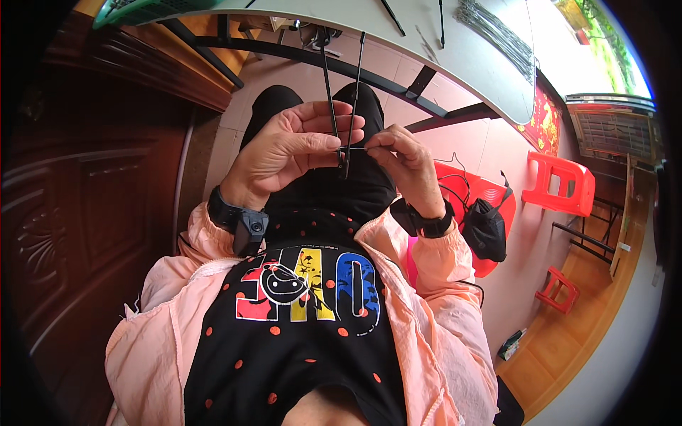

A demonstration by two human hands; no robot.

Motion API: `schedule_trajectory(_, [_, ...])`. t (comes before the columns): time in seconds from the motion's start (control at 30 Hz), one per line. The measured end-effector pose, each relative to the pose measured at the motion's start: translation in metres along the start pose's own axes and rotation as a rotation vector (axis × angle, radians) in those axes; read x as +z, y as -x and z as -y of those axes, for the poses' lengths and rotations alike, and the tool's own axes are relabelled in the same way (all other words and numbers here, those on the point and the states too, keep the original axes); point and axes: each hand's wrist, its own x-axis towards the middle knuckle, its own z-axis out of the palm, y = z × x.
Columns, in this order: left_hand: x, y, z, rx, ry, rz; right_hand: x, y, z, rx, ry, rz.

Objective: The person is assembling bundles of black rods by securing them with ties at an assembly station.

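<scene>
Two thin black rods stand upright over my lap, a left rod (327, 74) and a right rod (358, 71), crossing close to each other at their lower ends. My left hand (280, 145) holds them, its thumb pressed near the lower part and its fingers spread behind. A short, thin, pale wire (357, 148) runs sideways from the rods. My right hand (408, 156) pinches the wire's right end between thumb and forefinger. How the wire meets the rods is too small to make out.
Ahead is a pale table (341, 10) on a black metal frame (291, 62). A bundle of thin grey wires (494, 35) and loose black rods (393, 18) lie on it, with a green basket (153, 8) far left. At right are a black bag (485, 231) and a red stool (561, 184).
</scene>
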Motion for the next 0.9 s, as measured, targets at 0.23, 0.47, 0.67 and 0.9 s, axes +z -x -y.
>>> schedule_trajectory(0.23, [0.000, -0.002, 0.004, -0.001, 0.025, 0.038, -0.001, -0.001, -0.006, -0.041, -0.046, -0.025])
schedule_trajectory(0.47, [0.000, -0.003, 0.011, 0.043, 0.094, 0.090, 0.004, -0.001, -0.009, -0.061, -0.079, 0.004])
schedule_trajectory(0.67, [-0.001, -0.004, 0.014, 0.128, 0.174, 0.144, 0.006, -0.001, -0.008, -0.027, -0.104, 0.024])
schedule_trajectory(0.9, [0.003, -0.002, 0.003, 0.167, -0.200, -0.124, -0.004, -0.002, -0.010, -0.172, 0.195, -0.106])
